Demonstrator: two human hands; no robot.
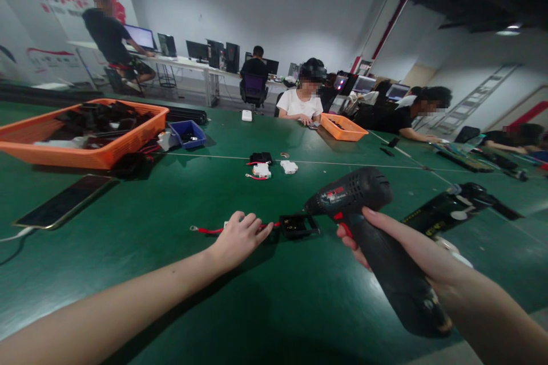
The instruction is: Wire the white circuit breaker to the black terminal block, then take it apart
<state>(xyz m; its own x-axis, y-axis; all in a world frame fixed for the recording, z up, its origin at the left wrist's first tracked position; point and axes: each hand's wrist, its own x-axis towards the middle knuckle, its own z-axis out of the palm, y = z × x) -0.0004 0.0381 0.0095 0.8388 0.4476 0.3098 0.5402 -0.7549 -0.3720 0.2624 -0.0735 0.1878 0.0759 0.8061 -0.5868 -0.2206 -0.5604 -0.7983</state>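
My right hand (411, 251) is wrapped around the grip of a black cordless screwdriver (368, 199), a finger by its red trigger. The tool points left, its tip close above a small black plastic housing (295, 226) with an open frame. My left hand (240, 236) is closed over a red cable (209, 231), which ends in a metal ring terminal at the left and reaches the housing at the right. A bit of something white shows behind my left fingers; the rest of it is hidden.
Beyond the housing lie white parts (289, 167) and a small black part (260, 158). An orange basket (107, 157) of black pieces, a blue bin (197, 141) and a phone (64, 202) are at left. A dark bottle (445, 211) lies at right. Several people sit farther off.
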